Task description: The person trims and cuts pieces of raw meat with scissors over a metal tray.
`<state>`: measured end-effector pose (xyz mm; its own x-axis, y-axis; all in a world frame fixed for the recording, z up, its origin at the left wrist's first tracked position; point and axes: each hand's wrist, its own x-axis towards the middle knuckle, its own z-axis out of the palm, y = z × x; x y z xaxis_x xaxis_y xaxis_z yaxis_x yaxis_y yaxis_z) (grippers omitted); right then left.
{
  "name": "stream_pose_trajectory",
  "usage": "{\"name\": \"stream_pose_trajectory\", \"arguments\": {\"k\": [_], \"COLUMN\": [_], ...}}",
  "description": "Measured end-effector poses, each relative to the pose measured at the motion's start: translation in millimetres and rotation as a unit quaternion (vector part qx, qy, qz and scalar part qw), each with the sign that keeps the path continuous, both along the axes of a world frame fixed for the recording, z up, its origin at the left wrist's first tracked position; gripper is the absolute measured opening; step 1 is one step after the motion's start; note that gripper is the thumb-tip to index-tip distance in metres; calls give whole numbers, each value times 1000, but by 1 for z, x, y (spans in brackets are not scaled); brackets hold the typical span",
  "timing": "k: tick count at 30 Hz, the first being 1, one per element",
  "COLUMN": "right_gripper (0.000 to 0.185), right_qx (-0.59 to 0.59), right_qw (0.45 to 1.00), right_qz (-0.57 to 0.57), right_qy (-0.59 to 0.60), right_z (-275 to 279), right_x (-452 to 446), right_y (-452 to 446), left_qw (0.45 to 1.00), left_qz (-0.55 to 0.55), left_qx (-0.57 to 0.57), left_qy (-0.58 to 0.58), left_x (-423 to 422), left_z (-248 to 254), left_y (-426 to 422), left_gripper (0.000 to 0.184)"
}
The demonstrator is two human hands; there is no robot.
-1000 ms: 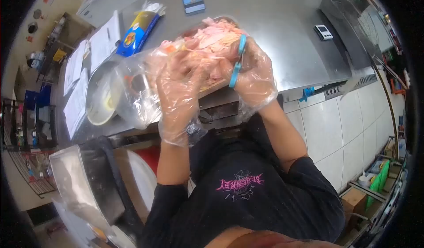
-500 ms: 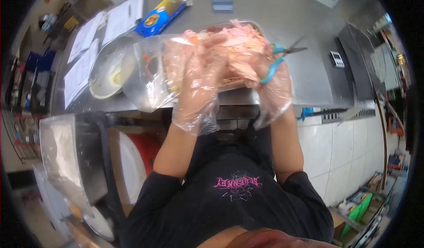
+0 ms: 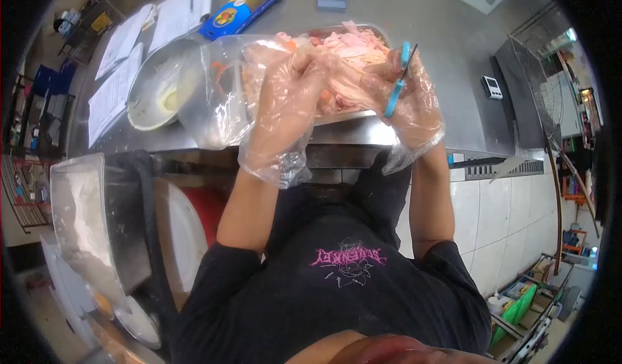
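Near one o'clock, clamping raw meat (image 3: 350,89) in fingers of left hand (image 3: 286,102) and right hand (image 3: 415,102); probably soft, light, slippery, so best to pinch at both ends.

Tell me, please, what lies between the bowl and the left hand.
In the head view, a clear plastic bag lies between bowl and left hand.

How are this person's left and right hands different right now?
The right hand has blue-handled scissors in it, while the left hand shows no tool. The left hand is beside the clear bag; the right hand is on the side nearer the small white device. Both hands wear clear, loose gloves and are at the raw meat.
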<state>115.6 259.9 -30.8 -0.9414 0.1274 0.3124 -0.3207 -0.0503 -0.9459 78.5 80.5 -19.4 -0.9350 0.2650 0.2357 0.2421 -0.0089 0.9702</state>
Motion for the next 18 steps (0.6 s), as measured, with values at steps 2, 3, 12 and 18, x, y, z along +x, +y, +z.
{"name": "stream_pose_trajectory", "arguments": {"k": [2,3,12,18], "right_gripper": [31,32,44,38], "right_qx": [5,7,-36,-25], "right_qw": [999,996,995,999], "right_qz": [14,21,-13,-20], "right_qy": [-48,-89,-87,-22], "right_z": [-5,-5,0,13], "right_x": [-2,-6,-6,-9], "right_y": [0,0,-4,10], "left_qw": [974,974,945,988], "left_qz": [0,3,12,24], "left_qx": [174,179,290,148], "left_qy": [-144,-137,-151,-37], "left_x": [4,1,-6,-4], "left_z": [7,5,-19,-16], "left_y": [5,2,-7,-9], "left_gripper": [19,19,27,26]}}
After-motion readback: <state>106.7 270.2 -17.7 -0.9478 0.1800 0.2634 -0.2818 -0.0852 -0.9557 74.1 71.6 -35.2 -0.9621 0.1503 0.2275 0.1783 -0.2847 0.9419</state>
